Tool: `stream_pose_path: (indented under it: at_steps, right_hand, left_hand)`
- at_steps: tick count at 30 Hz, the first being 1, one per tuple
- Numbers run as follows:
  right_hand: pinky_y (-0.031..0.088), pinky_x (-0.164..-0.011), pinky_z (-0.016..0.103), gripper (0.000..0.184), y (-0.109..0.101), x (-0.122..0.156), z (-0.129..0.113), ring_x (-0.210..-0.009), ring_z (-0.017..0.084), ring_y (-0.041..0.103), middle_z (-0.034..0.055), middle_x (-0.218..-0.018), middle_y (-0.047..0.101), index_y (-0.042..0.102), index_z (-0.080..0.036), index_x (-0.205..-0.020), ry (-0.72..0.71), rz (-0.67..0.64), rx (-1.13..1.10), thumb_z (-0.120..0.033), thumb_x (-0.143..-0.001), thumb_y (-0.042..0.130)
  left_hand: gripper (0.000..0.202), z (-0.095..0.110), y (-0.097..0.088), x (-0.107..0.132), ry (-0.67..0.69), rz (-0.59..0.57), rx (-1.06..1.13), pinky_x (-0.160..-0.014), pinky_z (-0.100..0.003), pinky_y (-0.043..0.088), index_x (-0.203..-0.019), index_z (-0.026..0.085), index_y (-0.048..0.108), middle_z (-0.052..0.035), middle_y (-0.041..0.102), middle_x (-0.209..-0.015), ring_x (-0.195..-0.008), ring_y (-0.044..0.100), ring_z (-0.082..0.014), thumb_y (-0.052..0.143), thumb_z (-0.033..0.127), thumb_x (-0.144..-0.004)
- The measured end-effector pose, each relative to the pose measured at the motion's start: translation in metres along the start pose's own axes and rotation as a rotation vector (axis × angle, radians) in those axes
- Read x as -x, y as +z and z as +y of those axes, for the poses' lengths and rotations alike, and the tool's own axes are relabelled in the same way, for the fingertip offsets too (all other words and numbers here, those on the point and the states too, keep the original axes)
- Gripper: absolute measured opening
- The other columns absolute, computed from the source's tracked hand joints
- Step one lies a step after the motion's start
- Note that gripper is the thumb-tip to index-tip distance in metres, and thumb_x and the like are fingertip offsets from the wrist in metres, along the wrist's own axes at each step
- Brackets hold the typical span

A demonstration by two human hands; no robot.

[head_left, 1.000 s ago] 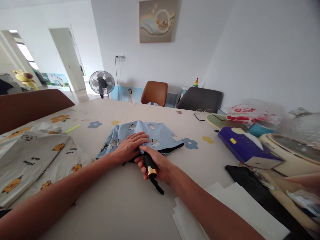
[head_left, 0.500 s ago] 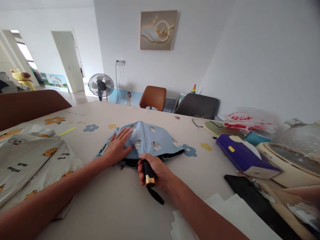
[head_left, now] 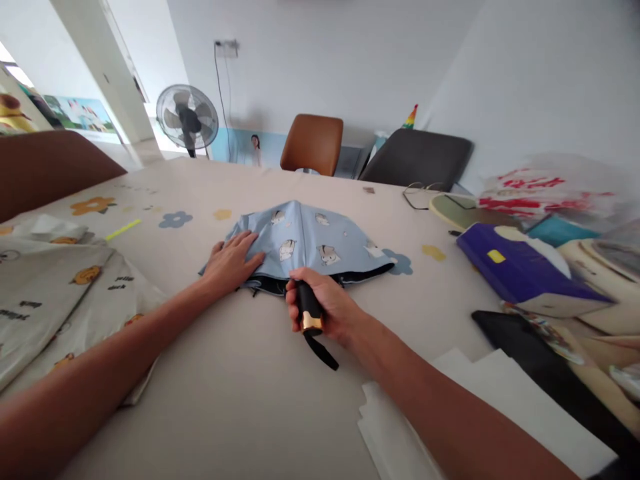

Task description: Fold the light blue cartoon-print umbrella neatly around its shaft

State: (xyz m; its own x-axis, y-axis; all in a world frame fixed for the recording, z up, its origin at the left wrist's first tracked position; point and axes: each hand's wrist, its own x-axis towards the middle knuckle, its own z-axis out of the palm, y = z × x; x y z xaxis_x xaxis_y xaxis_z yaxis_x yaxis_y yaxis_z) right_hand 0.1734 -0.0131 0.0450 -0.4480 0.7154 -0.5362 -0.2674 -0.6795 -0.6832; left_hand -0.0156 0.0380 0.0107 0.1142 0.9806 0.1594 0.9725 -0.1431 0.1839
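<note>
A light blue folding umbrella (head_left: 327,233) with cartoon animal prints lies on the table, its canopy loosely folded and partly spread. Its black handle (head_left: 309,303), with a gold band and a black wrist strap (head_left: 323,352), points toward me. My right hand (head_left: 325,300) is wrapped round the handle, close to the canopy's dark inner edge. On the canopy's left side my left hand (head_left: 233,260) lies flat, fingers stretched out and holding nothing. The shaft is hidden under the fabric.
A printed cloth (head_left: 75,300) lies at the left. To the right are white paper sheets (head_left: 480,387), a black flat object (head_left: 520,340), a purple box (head_left: 525,267), eyeglasses (head_left: 417,200) and a plastic bag (head_left: 550,187). Chairs (head_left: 314,143) and a fan (head_left: 187,120) stand beyond the table.
The view has tilted downward, so the wall picture is out of sight. My left hand has slid slightly toward the canopy's near left edge. The right hand keeps its grip on the handle.
</note>
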Motion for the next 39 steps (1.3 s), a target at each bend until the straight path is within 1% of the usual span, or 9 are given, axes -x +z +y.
stream_pose_path:
  at_steps: [6,9,13,16,20,24,27,32,39]
  right_hand:
    - [0.049,-0.035,0.028,0.015,-0.006,-0.003,0.0,-0.039,0.013,0.054,0.0009,-0.051,0.058,0.05,-0.012,-0.07,-0.015,-0.062,0.044,-0.024,-0.079,0.048]
    - [0.05,-0.036,0.029,0.016,-0.008,-0.004,0.003,-0.039,0.013,0.055,0.0013,-0.053,0.059,0.051,-0.012,-0.072,-0.032,-0.092,0.039,-0.026,-0.08,0.048]
    - [0.051,-0.038,0.031,0.017,-0.009,-0.006,0.006,-0.041,0.014,0.057,0.0022,-0.054,0.059,0.051,-0.011,-0.072,-0.018,-0.119,0.021,-0.025,-0.08,0.048]
    - [0.051,-0.039,0.031,0.017,-0.01,-0.009,0.007,-0.04,0.015,0.057,0.0026,-0.052,0.058,0.049,-0.012,-0.071,-0.01,-0.166,0.014,-0.024,-0.082,0.045]
    - [0.052,-0.041,0.033,0.013,-0.012,-0.013,0.009,-0.042,0.016,0.059,0.0039,-0.054,0.06,0.047,-0.012,-0.073,-0.043,-0.18,0.006,-0.022,-0.081,0.044]
    - [0.052,-0.039,0.033,0.012,-0.012,-0.011,0.009,-0.042,0.017,0.059,0.0045,-0.055,0.059,0.046,-0.012,-0.076,-0.048,-0.161,0.022,-0.022,-0.081,0.043]
    - [0.052,-0.038,0.033,0.012,-0.011,-0.009,0.008,-0.043,0.017,0.059,0.0036,-0.054,0.057,0.045,-0.013,-0.075,-0.05,-0.169,0.028,-0.022,-0.082,0.043]
    - [0.052,-0.039,0.033,0.013,-0.009,-0.009,0.007,-0.044,0.017,0.059,0.003,-0.054,0.055,0.045,-0.013,-0.073,-0.059,-0.177,0.038,-0.023,-0.083,0.043]
    - [0.052,-0.039,0.033,0.013,-0.009,-0.008,0.007,-0.042,0.016,0.058,0.0035,-0.055,0.057,0.047,-0.012,-0.076,-0.037,-0.163,0.015,-0.023,-0.083,0.043]
  left_hand:
    - [0.05,-0.007,-0.013,-0.001,0.005,-0.029,-0.093,-0.096,-0.044,0.03,-0.128,0.025,0.041,-0.0026,0.04,-0.136,-0.122,0.038,-0.0259,0.031,0.044,-0.082]
    - [0.044,-0.015,-0.026,0.0,-0.024,-0.067,-0.133,-0.091,-0.043,0.035,-0.118,0.027,0.051,-0.0035,0.055,-0.121,-0.111,0.048,-0.0271,0.035,0.039,-0.08]
    - [0.036,-0.013,-0.046,-0.002,-0.052,0.135,-0.165,-0.09,-0.044,0.036,-0.106,0.023,0.059,-0.0069,0.064,-0.104,-0.1,0.055,-0.0286,0.04,0.032,-0.077]
    - [0.034,0.015,-0.058,-0.01,0.06,0.221,-0.005,-0.086,-0.039,0.041,-0.104,0.025,0.06,-0.0029,0.063,-0.107,-0.099,0.056,-0.0255,0.04,0.03,-0.077]
    - [0.033,0.083,-0.061,-0.034,0.385,0.158,0.08,-0.09,-0.033,0.04,-0.106,0.024,0.059,-0.0006,0.06,-0.113,-0.108,0.05,-0.0211,0.042,0.027,-0.077]
    - [0.038,0.151,-0.039,-0.067,0.688,-0.03,0.009,-0.093,-0.032,0.037,-0.111,0.022,0.055,-0.0018,0.056,-0.119,-0.114,0.045,-0.0187,0.038,0.015,-0.078]
    - [0.04,0.184,-0.015,-0.085,0.839,-0.19,-0.085,-0.09,-0.032,0.037,-0.108,0.024,0.057,-0.0021,0.058,-0.115,-0.11,0.047,-0.0191,0.041,0.01,-0.075]
    - [0.026,0.2,-0.001,-0.099,0.819,-0.244,-0.176,-0.079,-0.033,0.041,-0.093,0.022,0.063,-0.0063,0.062,-0.097,-0.091,0.056,-0.0213,0.045,0.017,-0.075]
    - [0.025,0.182,-0.046,-0.094,0.702,0.021,-0.042,-0.068,-0.029,0.041,-0.098,0.022,0.055,-0.0043,0.061,-0.093,-0.082,0.055,-0.0184,0.036,0.022,-0.082]
